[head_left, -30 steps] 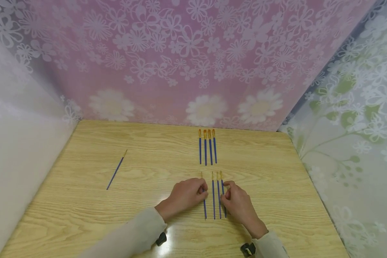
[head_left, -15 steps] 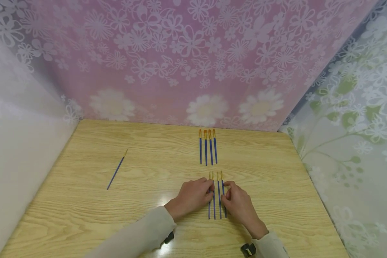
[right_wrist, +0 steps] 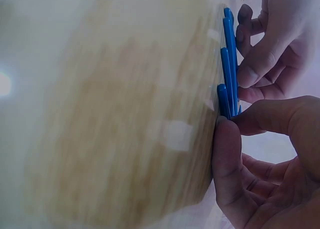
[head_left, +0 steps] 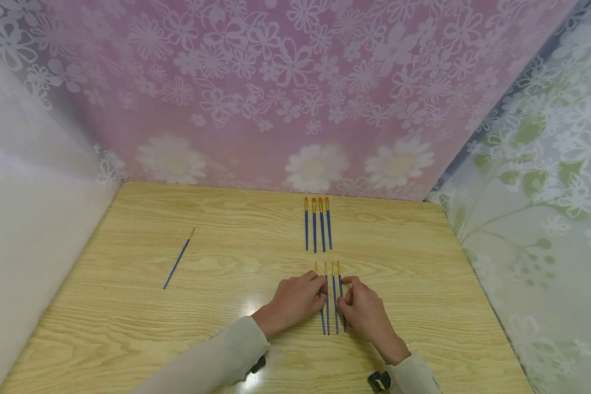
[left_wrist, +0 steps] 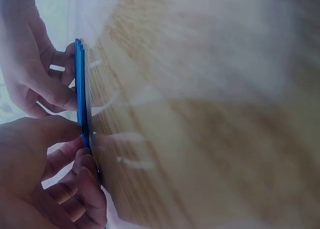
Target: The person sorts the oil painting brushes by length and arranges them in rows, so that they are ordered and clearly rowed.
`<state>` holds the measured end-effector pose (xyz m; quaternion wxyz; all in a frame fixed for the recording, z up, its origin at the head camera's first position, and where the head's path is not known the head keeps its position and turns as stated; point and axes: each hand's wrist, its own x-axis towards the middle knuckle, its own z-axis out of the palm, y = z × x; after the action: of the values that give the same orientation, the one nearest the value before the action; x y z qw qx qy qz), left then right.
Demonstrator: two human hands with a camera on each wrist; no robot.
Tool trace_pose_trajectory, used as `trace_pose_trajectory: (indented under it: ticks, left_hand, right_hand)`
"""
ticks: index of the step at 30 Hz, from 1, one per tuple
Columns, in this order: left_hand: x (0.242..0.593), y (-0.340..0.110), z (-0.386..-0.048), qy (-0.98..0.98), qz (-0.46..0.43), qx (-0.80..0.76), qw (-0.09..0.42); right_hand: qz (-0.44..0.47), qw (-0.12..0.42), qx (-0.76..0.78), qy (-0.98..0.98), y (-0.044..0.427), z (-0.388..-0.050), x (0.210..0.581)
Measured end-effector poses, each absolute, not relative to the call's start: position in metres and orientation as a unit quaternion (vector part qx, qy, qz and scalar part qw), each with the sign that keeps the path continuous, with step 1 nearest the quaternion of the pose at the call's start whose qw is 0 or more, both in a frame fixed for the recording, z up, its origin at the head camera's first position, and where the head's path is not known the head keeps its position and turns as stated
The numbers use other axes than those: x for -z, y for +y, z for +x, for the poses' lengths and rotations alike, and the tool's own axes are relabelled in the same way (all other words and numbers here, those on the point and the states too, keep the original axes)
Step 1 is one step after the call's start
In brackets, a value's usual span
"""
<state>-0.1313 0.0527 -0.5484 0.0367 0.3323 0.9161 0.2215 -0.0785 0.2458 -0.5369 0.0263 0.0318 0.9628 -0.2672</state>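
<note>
Several thin paintbrushes with blue handles lie side by side in a near row, bristles away from me. My left hand [head_left: 295, 300] pinches the leftmost paintbrush [head_left: 323, 324], which slants, its handle end close to the neighbouring paintbrush [head_left: 328, 317]. Its middle is hidden behind the fingers. At the row's other end, the thumb and fingers of my right hand [head_left: 366, 312] pinch the rightmost paintbrush [head_left: 341, 285]. Another paintbrush [head_left: 334, 301] lies between the hands, untouched. In the right wrist view, the blue handles [right_wrist: 230, 54] overlap beside both hands.
Beyond the near row, several wider orange-tipped paintbrushes [head_left: 314, 230] lie parallel. One lone paintbrush [head_left: 179, 260] rests slanted on the left of the wooden table [head_left: 103, 306]. A pink floral curtain [head_left: 256, 98] stands behind the table, with pale coverings at both sides.
My left hand has moved right, bringing the leftmost paintbrush nearer the others. Since half a second ago that brush has tilted, its tip swinging left and its handle end right. The right hand stays put.
</note>
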Motion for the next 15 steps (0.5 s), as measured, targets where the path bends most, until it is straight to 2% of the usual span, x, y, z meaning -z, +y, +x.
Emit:
trace_pose_trajectory:
  ticks: [15]
  left_hand:
    - [0.5501, 0.0516, -0.1298, 0.916, 0.336, -0.218, 0.025]
  right_hand:
    - [0.031, 0.028, 0.266, 0.963, 0.2462, -0.0788, 0.5385]
